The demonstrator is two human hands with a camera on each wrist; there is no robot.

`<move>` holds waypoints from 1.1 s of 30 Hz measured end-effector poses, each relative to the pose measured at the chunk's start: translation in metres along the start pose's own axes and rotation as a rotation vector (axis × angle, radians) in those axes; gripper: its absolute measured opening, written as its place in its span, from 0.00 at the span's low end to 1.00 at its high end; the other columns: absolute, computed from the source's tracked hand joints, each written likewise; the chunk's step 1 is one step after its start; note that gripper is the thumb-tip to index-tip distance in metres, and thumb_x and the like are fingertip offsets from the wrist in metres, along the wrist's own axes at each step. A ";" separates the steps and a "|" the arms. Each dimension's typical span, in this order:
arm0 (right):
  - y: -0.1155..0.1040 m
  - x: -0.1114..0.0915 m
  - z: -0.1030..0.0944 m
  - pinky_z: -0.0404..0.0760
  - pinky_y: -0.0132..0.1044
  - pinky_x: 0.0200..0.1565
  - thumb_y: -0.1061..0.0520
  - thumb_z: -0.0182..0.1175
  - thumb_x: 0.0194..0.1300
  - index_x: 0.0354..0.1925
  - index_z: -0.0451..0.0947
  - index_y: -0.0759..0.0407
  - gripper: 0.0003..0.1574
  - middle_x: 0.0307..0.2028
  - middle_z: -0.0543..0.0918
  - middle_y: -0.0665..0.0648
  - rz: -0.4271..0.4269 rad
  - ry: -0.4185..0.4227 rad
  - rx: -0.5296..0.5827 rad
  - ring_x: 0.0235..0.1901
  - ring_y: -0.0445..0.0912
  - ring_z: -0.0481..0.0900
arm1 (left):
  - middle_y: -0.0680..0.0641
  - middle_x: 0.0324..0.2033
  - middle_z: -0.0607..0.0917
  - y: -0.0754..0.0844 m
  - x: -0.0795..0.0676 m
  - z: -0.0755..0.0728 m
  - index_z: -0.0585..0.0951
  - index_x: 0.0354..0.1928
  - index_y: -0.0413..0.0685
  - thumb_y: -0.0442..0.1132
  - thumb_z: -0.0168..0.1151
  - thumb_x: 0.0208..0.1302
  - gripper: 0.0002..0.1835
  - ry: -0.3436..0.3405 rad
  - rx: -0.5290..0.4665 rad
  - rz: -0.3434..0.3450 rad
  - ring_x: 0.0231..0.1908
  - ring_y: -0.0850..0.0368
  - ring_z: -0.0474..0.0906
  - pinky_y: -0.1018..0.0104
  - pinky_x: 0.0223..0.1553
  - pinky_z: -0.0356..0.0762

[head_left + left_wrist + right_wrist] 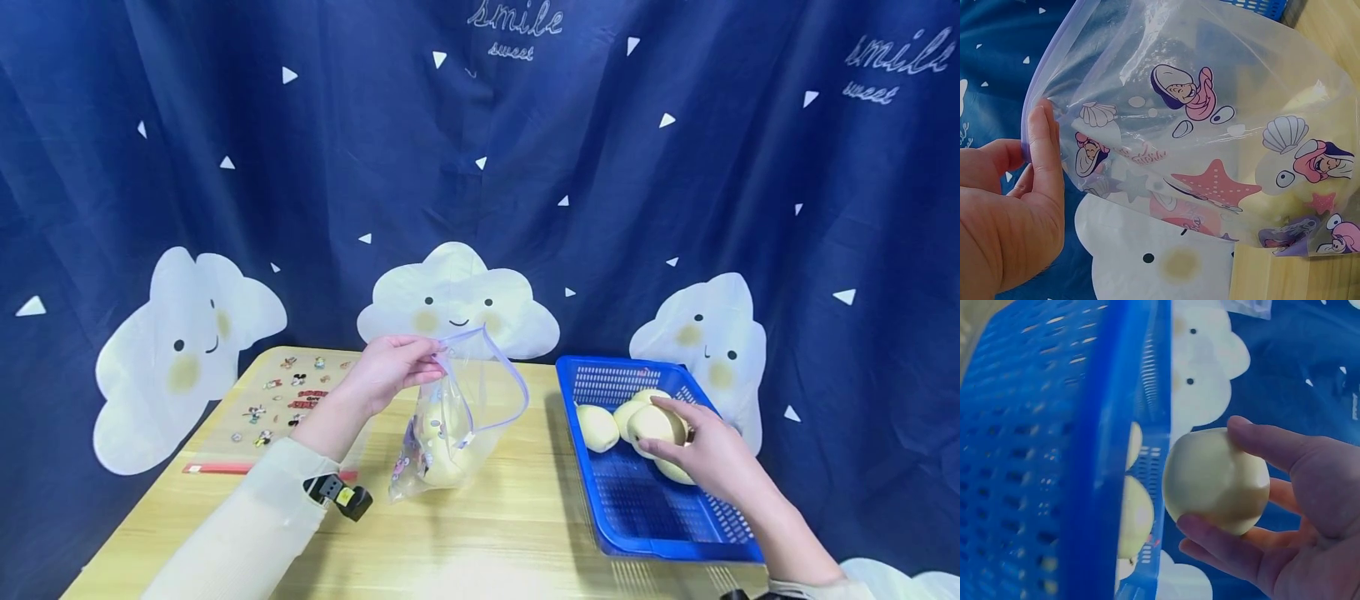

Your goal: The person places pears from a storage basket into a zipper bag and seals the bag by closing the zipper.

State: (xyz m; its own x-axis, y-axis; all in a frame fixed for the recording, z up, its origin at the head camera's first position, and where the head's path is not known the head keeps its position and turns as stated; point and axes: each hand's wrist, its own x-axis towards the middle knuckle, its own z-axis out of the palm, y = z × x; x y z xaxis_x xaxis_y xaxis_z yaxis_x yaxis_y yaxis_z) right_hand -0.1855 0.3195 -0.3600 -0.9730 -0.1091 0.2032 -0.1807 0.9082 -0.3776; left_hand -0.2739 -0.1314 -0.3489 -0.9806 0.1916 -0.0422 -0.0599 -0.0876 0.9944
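My left hand [392, 367] pinches the purple rim of a clear zip bag [1141, 150] printed with shells, starfish and cartoon figures. The bag's mouth gapes toward the right, and its bottom reaches the table. Inside it sits pale yellow fruit [444, 467], partly blurred by the plastic. Over the blue basket [637, 547], my right hand [716, 454] grips a smooth, round, pale yellow fruit [1216, 481] between thumb and fingers. Several more fruits [597, 428] of the same kind lie in the basket, some partly hidden behind the held one and the hand.
A second clear bag [277, 392] with cartoon prints and a red slider strip [225, 468] lies flat at the left of the wooden table [465, 550]. Behind the table hangs a dark blue curtain [420, 167] with white clouds and triangles.
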 end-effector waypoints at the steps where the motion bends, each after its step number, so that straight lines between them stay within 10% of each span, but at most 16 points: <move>1: -0.002 0.001 -0.001 0.78 0.39 0.36 0.39 0.79 0.66 0.74 0.76 0.63 0.50 0.64 0.83 0.76 -0.002 0.013 0.007 0.44 0.55 0.84 | 0.51 0.32 0.89 0.000 0.000 0.000 0.80 0.64 0.22 0.34 0.60 0.82 0.20 -0.002 0.000 0.002 0.34 0.63 0.89 0.72 0.44 0.91; 20: -0.100 0.044 -0.010 0.89 0.53 0.54 0.37 0.76 0.69 0.79 0.74 0.47 0.47 0.75 0.77 0.64 -0.076 0.061 0.256 0.59 0.61 0.87 | 0.50 0.32 0.90 0.001 0.005 0.004 0.81 0.63 0.23 0.34 0.61 0.82 0.19 -0.010 0.026 0.014 0.34 0.63 0.89 0.72 0.45 0.91; 33: -0.169 0.071 0.028 0.86 0.54 0.58 0.51 0.82 0.62 0.74 0.77 0.56 0.46 0.66 0.79 0.64 -0.246 -0.018 0.306 0.58 0.59 0.83 | 0.50 0.33 0.89 0.008 0.009 0.013 0.81 0.62 0.22 0.32 0.61 0.80 0.19 -0.005 0.013 0.019 0.33 0.63 0.89 0.71 0.45 0.91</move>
State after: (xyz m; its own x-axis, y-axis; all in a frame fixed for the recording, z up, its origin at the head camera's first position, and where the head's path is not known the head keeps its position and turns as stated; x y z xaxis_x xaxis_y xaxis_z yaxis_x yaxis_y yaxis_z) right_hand -0.2277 0.1469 -0.3076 -0.8974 -0.3180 0.3060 -0.4403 0.6921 -0.5720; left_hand -0.2811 -0.1179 -0.3399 -0.9805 0.1951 -0.0224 -0.0384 -0.0787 0.9962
